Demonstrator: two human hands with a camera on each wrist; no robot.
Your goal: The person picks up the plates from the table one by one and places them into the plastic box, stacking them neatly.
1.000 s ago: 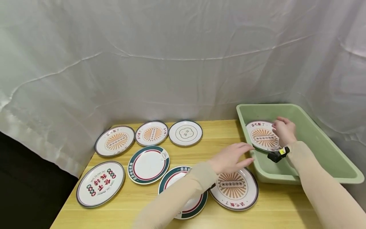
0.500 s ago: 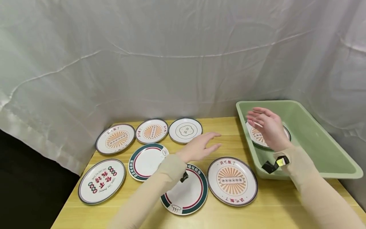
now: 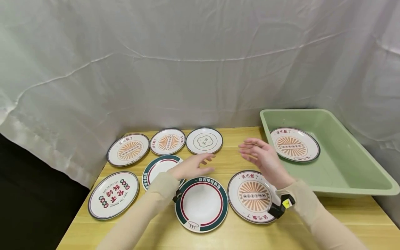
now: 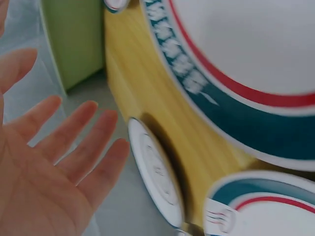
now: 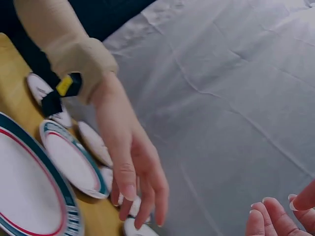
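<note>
My left hand (image 3: 190, 166) hovers with loosely bent fingers, holding nothing, over the far edge of a green-rimmed plate (image 3: 201, 203) and beside another green-rimmed plate (image 3: 153, 175), which it and its sleeve partly cover. In the left wrist view that hand (image 4: 59, 172) shows its palm with fingers spread. My right hand (image 3: 264, 159) is raised, empty, fingers relaxed, above an orange sunburst plate (image 3: 251, 194); the forearm hides part of that plate's right side. A similar sunburst plate (image 3: 295, 144) lies inside the green tub (image 3: 353, 191) at the right.
Along the back lie a large sunburst plate (image 3: 128, 150), a smaller sunburst plate (image 3: 167, 141) and a plate with a flower-shaped outline (image 3: 204, 140). A plate with red characters (image 3: 114, 196) sits front left. A grey curtain (image 3: 200, 69) hangs behind the wooden table (image 3: 237, 239).
Both hands have moved left. The right hand has come out of the tub, leaving the sunburst plate there. The left hand has withdrawn from the tub's edge toward the green-rimmed plates.
</note>
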